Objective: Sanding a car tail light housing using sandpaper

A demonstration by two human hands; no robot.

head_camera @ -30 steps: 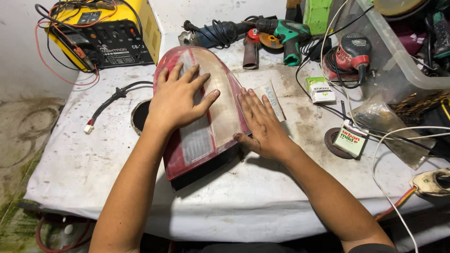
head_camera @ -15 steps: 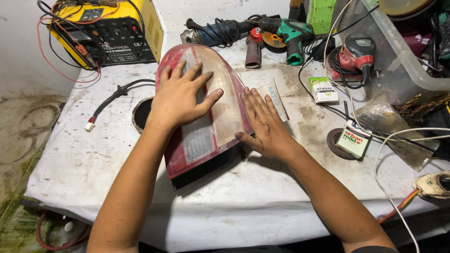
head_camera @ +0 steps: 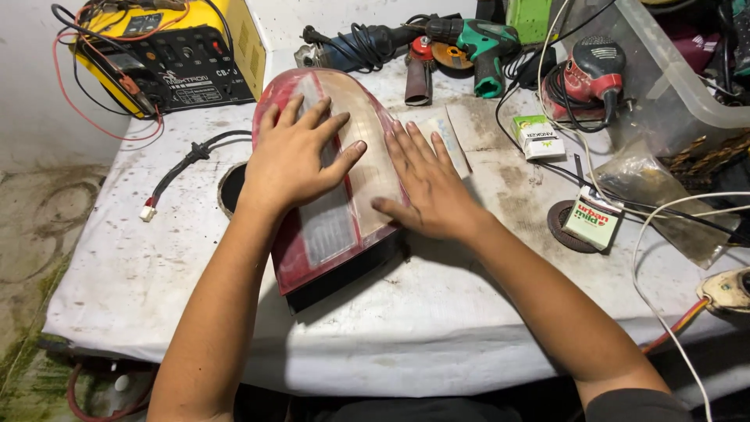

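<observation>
Mid-worktop (head_camera: 156, 312), a red and clear tail-light lens (head_camera: 367, 148) lies flat. The left hand (head_camera: 293, 160) presses on it, fingers spread; the right hand (head_camera: 430, 187) lies flat, open, at its right edge, thumb touching the lens. A yellow charger (head_camera: 180, 47) sits at the far left corner.

- Two bare hands: the left hand (head_camera: 301, 160) and the right hand (head_camera: 430, 184), both flat on one red and clear tail-light lens (head_camera: 328, 227);
- One yellow battery charger (head_camera: 176, 55);
- Three power tools: one blue-grey grinder (head_camera: 355, 47), one green drill (head_camera: 484, 47), one red sander (head_camera: 594, 70);
- Two small green and white packets: packet (head_camera: 541, 137) and packet (head_camera: 594, 220);
- One dark round disc (head_camera: 561, 227);
- One clear plastic bin (head_camera: 672, 70);
- One black cable with a white plug (head_camera: 183, 168).
</observation>
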